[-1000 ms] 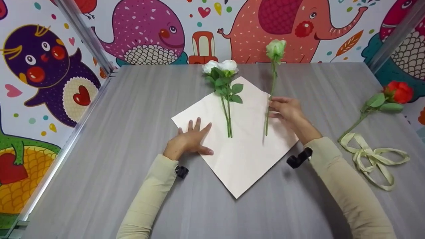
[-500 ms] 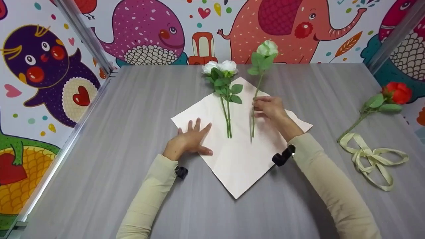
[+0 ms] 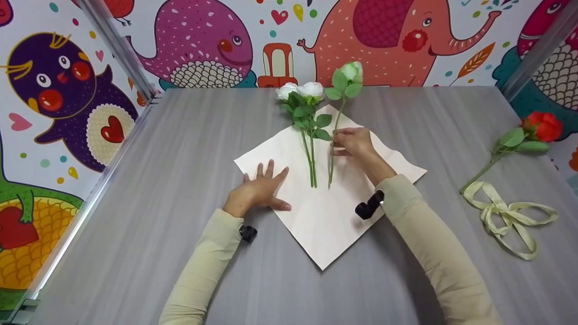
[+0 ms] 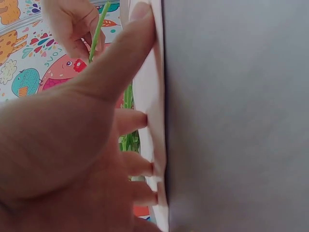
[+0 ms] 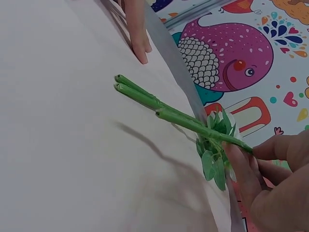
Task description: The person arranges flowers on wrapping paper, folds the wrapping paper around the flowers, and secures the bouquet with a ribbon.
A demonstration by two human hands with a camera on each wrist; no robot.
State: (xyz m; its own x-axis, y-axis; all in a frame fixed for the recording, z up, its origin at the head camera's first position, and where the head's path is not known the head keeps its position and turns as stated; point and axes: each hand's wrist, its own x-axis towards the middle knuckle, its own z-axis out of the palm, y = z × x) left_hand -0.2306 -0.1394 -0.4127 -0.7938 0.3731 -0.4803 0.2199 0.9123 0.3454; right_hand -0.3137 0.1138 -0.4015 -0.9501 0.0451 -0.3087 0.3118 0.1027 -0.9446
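My right hand pinches the stem of a pale green-white rose between thumb and fingers, over the paper's right half. In the right wrist view that stem crosses near two other green stems. My left hand rests with spread fingers on the left edge of a pale pink-white paper sheet, laid cornerwise. Two white roses lie side by side on the paper, their heads past its far edge. In the left wrist view the left thumb presses on the paper's edge.
On the grey table, a red rose lies at the far right. Just below it is a loosely looped cream ribbon. A wall with printed cartoon animals stands behind the table, with metal rails at the corners.
My right hand has carried the green-white rose leftward, closer to the two white roses. The rose has turned, bringing its leaves into view. My left hand has stayed in place.
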